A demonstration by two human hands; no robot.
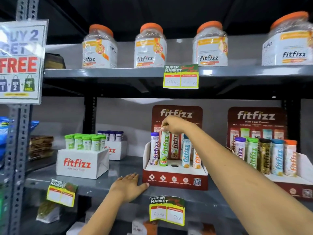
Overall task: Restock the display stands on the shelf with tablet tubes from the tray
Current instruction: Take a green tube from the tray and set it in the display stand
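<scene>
Fingers (pixel 165 127) of your right hand (pixel 174 123) were pinched on the cap of the green tube (pixel 164 148), which stood upright in the second hole of the near display stand (pixel 175 181), just beside the purple tube (pixel 154 148) in the first hole. Whether the green tube was fully seated could not be told, but its foot was already down in the hole. Your left hand (pixel 129 186) lay flat and spread on the shelf (pixel 105 175), holding nothing, its thumb touching the stand's front left corner as if to steady it.

That stand's front row held purple, green, then an empty hole (pixel 174 165), then a blue tube (pixel 186 151) and an orange tube (pixel 196 158), partly hidden by your forearm. By the look of it one front slot at least was left to fill; the rows behind were hard to read. The far display stand (pixel 301 164) on the right showed a full front row of five and looked done. The supply tray (pixel 83 162), a white box at the left of the shelf, was well stocked with green-capped tubes, with a second box (pixel 116 148) of purple-capped ones behind it.
</scene>
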